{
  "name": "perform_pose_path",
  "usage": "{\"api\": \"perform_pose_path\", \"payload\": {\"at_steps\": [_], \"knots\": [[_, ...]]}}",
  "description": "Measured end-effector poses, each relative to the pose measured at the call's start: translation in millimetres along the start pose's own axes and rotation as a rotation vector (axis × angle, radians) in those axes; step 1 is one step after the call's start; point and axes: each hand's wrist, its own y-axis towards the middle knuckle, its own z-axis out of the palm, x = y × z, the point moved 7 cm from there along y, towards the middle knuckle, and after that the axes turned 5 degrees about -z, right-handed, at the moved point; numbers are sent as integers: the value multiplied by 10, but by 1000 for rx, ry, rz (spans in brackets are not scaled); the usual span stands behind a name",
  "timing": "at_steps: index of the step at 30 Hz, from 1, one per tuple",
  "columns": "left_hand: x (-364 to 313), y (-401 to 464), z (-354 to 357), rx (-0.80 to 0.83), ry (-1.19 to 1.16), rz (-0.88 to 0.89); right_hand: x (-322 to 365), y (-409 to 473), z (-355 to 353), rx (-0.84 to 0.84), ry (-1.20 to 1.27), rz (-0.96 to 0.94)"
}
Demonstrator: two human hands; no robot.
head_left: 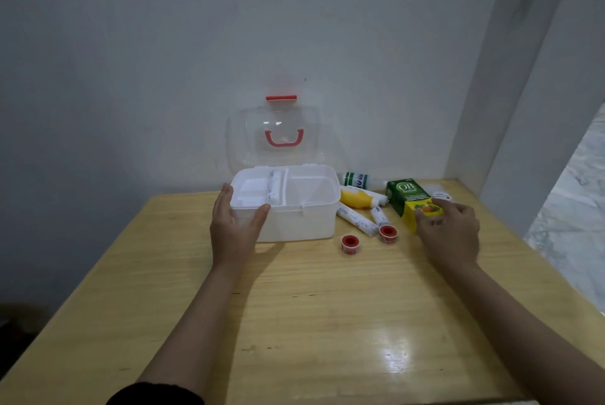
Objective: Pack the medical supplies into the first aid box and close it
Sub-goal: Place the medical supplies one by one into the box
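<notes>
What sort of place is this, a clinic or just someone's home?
Likely a plain room in a home, not a clinic: a bare scuffed white wall, a varnished wooden table pushed into its corner, and household supplies, a plastic first aid box and an OB herbal carton.

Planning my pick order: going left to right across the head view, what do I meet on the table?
left hand → first aid box → nearer red tape roll → farther red tape roll → green and yellow carton → right hand
</notes>
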Motion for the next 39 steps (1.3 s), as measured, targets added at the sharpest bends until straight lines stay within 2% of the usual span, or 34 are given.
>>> {"api": "perform_pose_path", "payload": {"at_steps": [7,12,18,22,30,37,39], "knots": [[36,16,12,-1,-7,-1,66,-28,80,29,55,-86],[62,20,18,-2,-10,-2,164,-49,-50,-66,120,-141],[66,18,18,1,-22,1,777,-26,-426,-90,405,-402],[59,12,11,7,-30,8,1306,11,-481,26,492,-502],[75,19,9,12,-70,-39,2074,96,100,339,222,-657],[78,19,5,4,-76,-54,2199,29,782,625,102,-566],[84,20,11,8,-75,-55,2230,45,850,649,93,-554]]}}
